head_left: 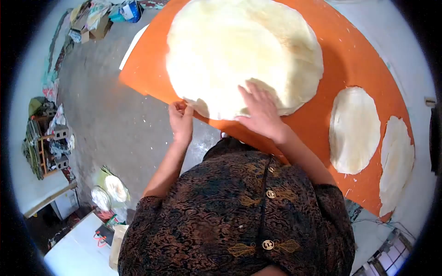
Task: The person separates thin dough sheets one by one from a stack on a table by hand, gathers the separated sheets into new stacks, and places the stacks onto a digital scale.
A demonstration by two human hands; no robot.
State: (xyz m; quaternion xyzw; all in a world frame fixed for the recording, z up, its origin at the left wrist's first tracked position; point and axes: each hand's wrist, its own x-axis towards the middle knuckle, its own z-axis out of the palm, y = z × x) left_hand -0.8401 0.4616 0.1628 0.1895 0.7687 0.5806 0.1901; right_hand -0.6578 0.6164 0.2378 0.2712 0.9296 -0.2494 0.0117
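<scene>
Dough sheet [225,50]: near-left edge apparently pinched by left hand [181,118], right hand [263,110] spread flat on top.

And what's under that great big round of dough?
The orange surface shows on both sides of the big dough round, so it probably carries on underneath. The part right beneath is covered, so I can't see if anything else is there.

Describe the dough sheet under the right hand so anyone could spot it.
Find the orange tabletop across the upper right. On its left part lies a pale, roundish dough sheet, right hand spread over its near edge. It dwarfs the oval sheet and the slimmer one to its right.
</scene>
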